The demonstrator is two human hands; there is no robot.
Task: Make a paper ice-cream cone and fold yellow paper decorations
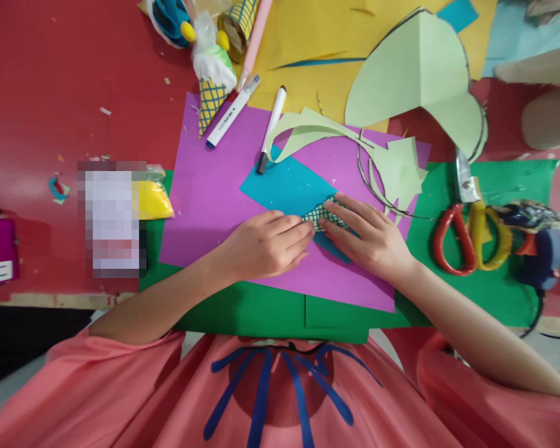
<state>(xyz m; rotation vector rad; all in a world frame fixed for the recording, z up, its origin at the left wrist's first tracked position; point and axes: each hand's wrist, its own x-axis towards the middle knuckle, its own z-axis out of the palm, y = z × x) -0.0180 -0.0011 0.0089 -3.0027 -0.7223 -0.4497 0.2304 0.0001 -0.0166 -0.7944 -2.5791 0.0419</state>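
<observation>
My left hand [266,242] and my right hand [368,236] meet on a small pale-green paper piece with a dark grid drawn on it [324,214]. Both sets of fingertips press on that piece. It lies on a blue paper sheet [287,186], which rests on a purple sheet [210,186] over green sheets [494,292]. My right hand covers the right part of the grid piece.
Two white markers [233,112] [273,127] lie beyond the purple sheet. Scissors [466,224] and a glue gun [536,239] sit on the right. Pale-green cut-offs [401,168] and a large pale-green shape [415,68] lie on yellow paper [308,37]. Paper cones [210,99] stand at the top.
</observation>
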